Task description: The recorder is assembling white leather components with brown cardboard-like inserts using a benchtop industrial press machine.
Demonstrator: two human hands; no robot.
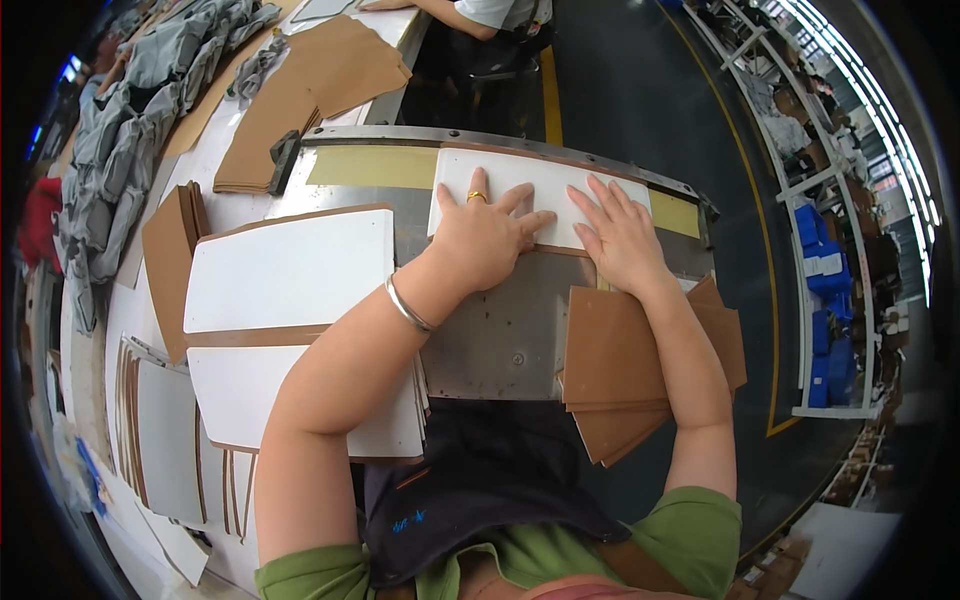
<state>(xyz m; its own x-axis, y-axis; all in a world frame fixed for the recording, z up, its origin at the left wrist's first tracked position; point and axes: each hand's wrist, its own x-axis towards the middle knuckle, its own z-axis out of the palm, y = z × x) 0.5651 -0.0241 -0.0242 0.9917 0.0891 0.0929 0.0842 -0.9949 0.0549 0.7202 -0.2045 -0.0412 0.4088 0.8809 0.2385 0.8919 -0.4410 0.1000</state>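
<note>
A white rectangular board [550, 178] with a brown edge lies across the far part of a metal work plate [490, 345], near its raised metal rail. Spread fingers of my left hand [482, 235], with a ring on one, press flat on the left half of the board. My right hand [622, 240] rests open on its right half, fingers stretched forward. Yellowish strips [375, 167] show on the plate at both ends of the board. Under my right forearm lies a fanned pile of brown card sheets [612, 350]. White panels with brown edges [290, 268] are stacked beside my left arm.
Brown card sheets [320, 75] and grey fabric [125, 150] cover the white table at the far left. More boards [170, 440] stand at the near left. A seated person [490, 20] works ahead. Shelving with blue bins [825, 265] stands right, beyond the dark floor.
</note>
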